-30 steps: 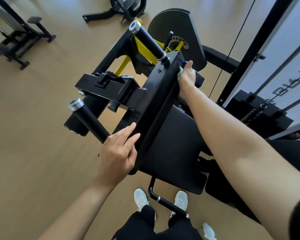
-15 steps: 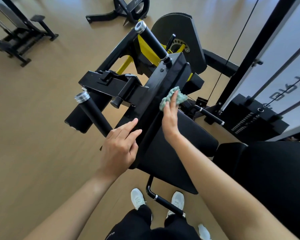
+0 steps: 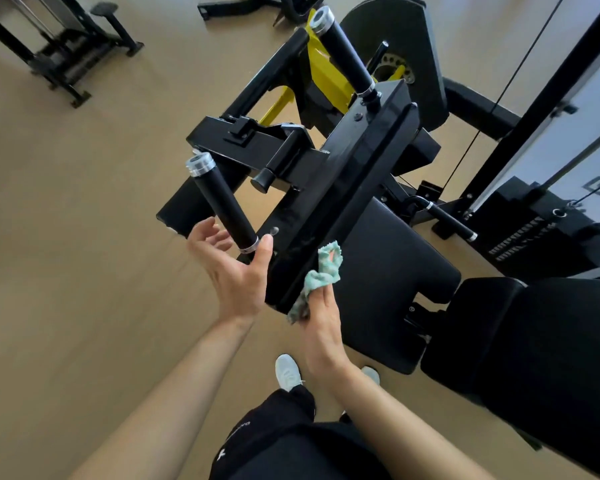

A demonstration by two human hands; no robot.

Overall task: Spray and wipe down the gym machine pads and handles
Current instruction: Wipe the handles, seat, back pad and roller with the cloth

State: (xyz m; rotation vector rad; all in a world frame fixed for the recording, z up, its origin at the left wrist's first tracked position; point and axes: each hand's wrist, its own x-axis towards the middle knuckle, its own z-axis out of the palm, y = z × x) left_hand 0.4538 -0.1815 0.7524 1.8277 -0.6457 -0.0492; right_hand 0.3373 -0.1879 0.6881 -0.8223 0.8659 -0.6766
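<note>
We see the right hand (image 3: pixel 321 327) low in the middle of the view, its fingers curled round a crumpled teal cloth (image 3: pixel 321 275) and pinching it, with the cloth pushed up against the near end of the machine's long black pad (image 3: pixel 343 188), on the side that faces the seat pad (image 3: pixel 388 271). Our left hand (image 3: pixel 232 268) sits just left of that same end, palm up and spread loosely: the fingers curve on one side of the near handle (image 3: pixel 222 206) and the thumb lies on the other, beside its silver collar, but nothing is closed round the grip, and we cannot tell whether the thumb actually touches it. The far handle (image 3: pixel 343 53) juts up from the pad's other end, in front of the yellow frame (image 3: pixel 323 77). The weight stack (image 3: pixel 534 237) stands off to the right. Below, white shoes (image 3: pixel 286 372) rest on the tan floor (image 3: pixel 84 271).
</note>
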